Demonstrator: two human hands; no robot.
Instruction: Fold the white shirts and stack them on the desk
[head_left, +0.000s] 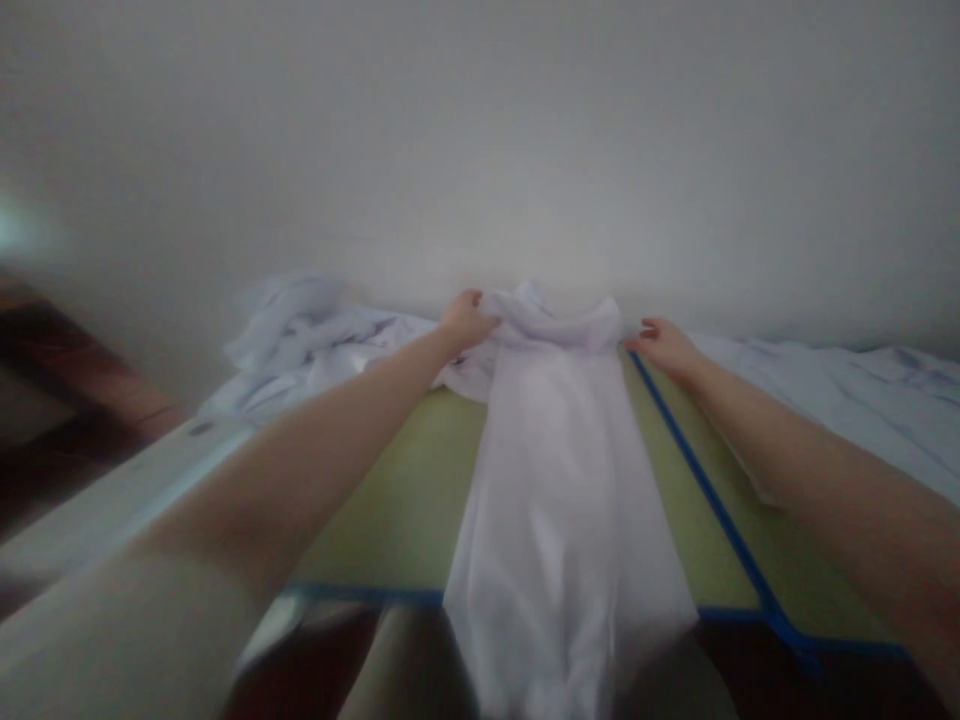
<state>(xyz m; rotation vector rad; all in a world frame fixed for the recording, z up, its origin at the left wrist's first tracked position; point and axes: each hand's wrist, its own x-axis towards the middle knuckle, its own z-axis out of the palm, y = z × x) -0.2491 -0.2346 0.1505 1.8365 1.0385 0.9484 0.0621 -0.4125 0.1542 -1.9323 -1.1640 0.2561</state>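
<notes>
A long white garment (555, 470) lies lengthwise over a green board with blue edging (405, 500), its near end hanging over the front edge. Its far end is bunched and slightly raised. My left hand (471, 320) pinches the upper left corner of that far end between thumb and fingers. Just beyond the opposite corner, my right hand (661, 345) is held with its fingers apart, and a small gap shows between it and the cloth. Blur hides the garment's details, so I cannot tell its exact kind.
Crumpled white cloth (300, 325) is heaped at the back left. More white cloth (847, 390) spreads out on the right. A pale wall (480, 150) rises directly behind. Reddish-brown items (97, 370) stand at far left. My knees are under the front edge.
</notes>
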